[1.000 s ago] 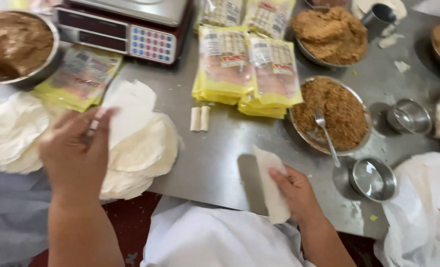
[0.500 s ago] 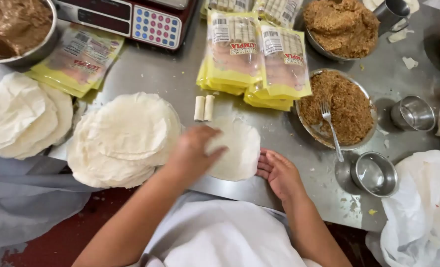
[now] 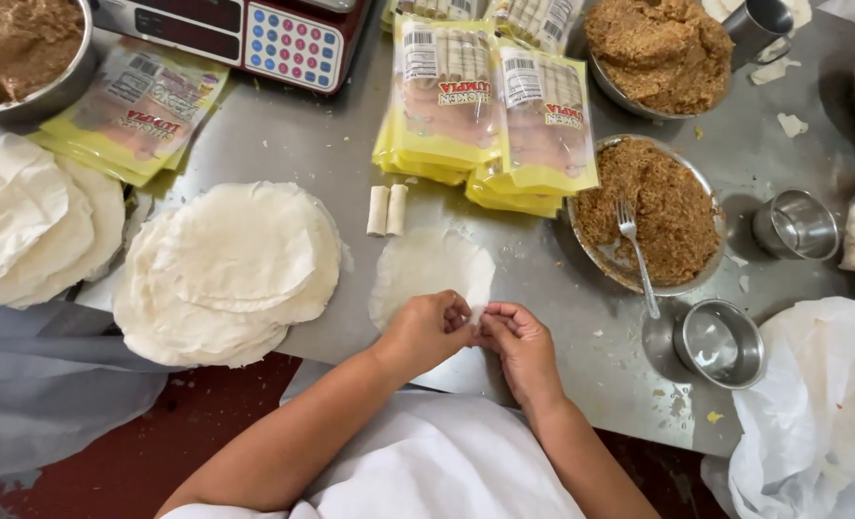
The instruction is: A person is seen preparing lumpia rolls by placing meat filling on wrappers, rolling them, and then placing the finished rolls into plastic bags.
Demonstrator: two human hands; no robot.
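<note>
A thin round white wrapper [image 3: 426, 271] lies flat on the steel table [image 3: 562, 317] in front of me. My left hand [image 3: 426, 330] and my right hand [image 3: 516, 342] meet at its near right edge, fingers pinched on the rim. Two small rolled pieces [image 3: 386, 210] lie just beyond the wrapper. A stack of round wrappers [image 3: 231, 264] sits to the left of my hands.
A metal plate of brown filling with a fork [image 3: 650, 216] stands at the right, two small steel cups [image 3: 720, 341] [image 3: 794, 224] near it. Yellow packets [image 3: 490, 106] lie behind, a scale [image 3: 255, 34] at the back left, another wrapper stack [image 3: 29, 221] far left, a plastic bag [image 3: 817, 404] at right.
My left hand has drawn back from spreading the wrapper flat to its near edge. My right hand has moved up to meet it, and both now pinch the rim.
</note>
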